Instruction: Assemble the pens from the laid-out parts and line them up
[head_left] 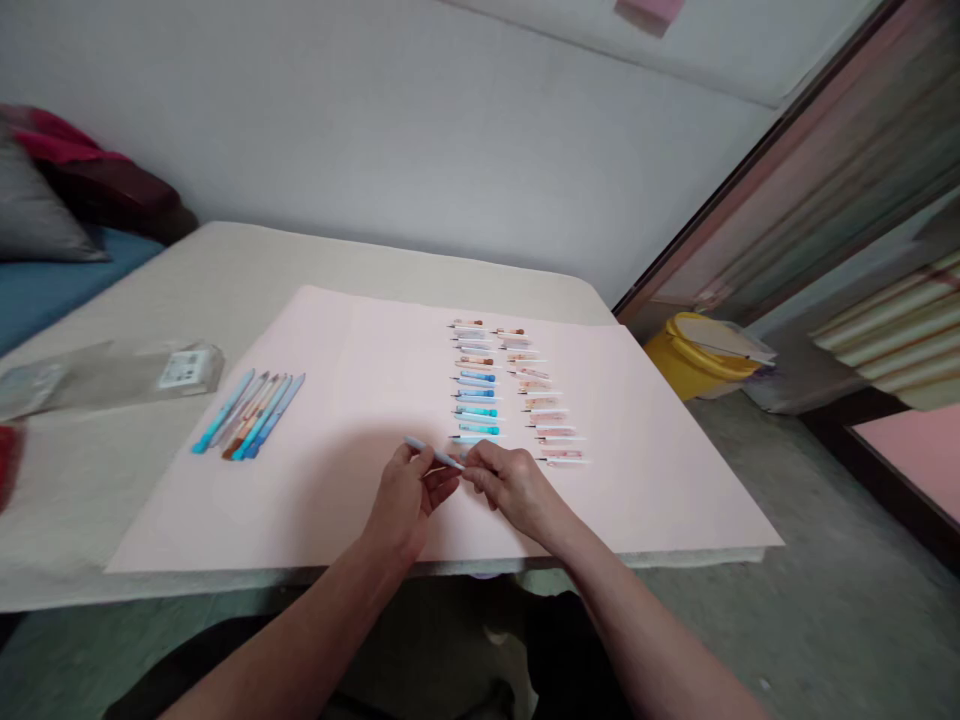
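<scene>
My left hand (403,500) pinches a slim light-blue pen (433,453) between thumb and fingers, its other fingers curled below. The fingers of my right hand (517,484) close on the pen's other end, so that tip is partly hidden. Just beyond my hands lies a column of pen parts, blue, teal and brown barrels (477,394) alternating with thin refills. To its right runs a second column of pinkish pen parts (546,418). On the left lies a group of several whole-looking pens (247,415) in blue, teal, brown and grey, side by side.
Pink sheet (360,350) covers much of the cream-clothed table (247,255). A clear plastic bag with a white label (187,370) lies at the left, near a red item (9,462). Right of the table stands a yellow bucket (679,362); a wall (375,120) rises behind.
</scene>
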